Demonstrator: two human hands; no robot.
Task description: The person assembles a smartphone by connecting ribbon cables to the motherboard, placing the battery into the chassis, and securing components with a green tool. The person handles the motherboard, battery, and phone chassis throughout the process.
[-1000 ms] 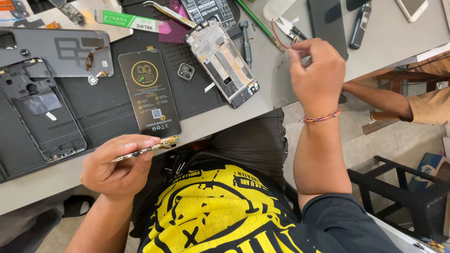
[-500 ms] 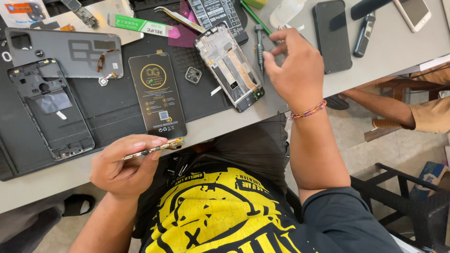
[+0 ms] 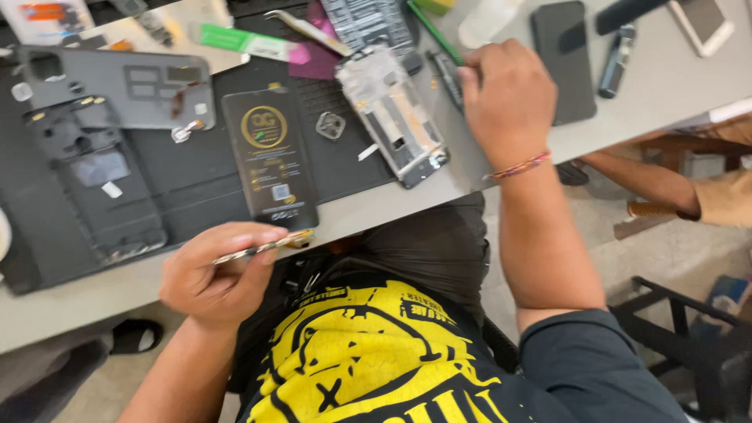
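My left hand [image 3: 215,274] pinches a thin circuit board [image 3: 262,246] off the tabletop [image 3: 86,301] edge; a loose grip could drop it. My right hand [image 3: 505,98] closes on a screwdriver [image 3: 446,74] beside the opened phone [image 3: 392,113].

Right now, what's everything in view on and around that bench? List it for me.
opened phone frame: 1, silver, bench centre
battery: 1, black with gold ring, on mat
back covers: 2, dark grey, mat left
work mat: 1, black, on bench
dark phone: 1, black, bench right
green tool: 1, above right hand
thin circuit strip: 1, metallic, pinched in left hand
left hand: at bench edge
right hand: resting by opened frame
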